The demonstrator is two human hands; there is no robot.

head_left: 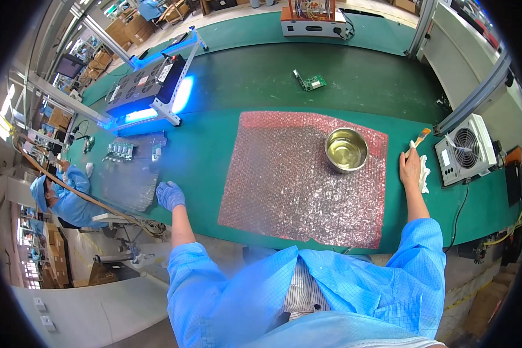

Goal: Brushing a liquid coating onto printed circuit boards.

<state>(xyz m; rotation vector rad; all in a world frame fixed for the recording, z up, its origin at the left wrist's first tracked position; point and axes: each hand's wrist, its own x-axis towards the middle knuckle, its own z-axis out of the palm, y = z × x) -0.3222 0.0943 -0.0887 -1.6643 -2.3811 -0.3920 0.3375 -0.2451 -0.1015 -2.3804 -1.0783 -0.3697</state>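
My right hand (pixel 410 167) is closed around the handle of a brush (pixel 423 136) with orange-brown bristles, which point away from me. Right beside that hand, a crumpled white cloth (pixel 424 174) lies on the green mat. My left hand (pixel 171 196), in a blue glove, rests on the mat with its fingers curled in, and no object shows in it. A round metal bowl (pixel 347 149) containing pale yellowish liquid stands on a sheet of pink-edged bubble wrap (pixel 296 180), between my hands and nearer the right one.
A green circuit board (pixel 311 82) lies farther back. Left stands a black fan unit (pixel 145 84) on a blue-lit frame. Boards lie on clear wrap (pixel 127 180) beside my left hand; a person (pixel 69 191) sits beyond. At right is a white fan box (pixel 468 149).
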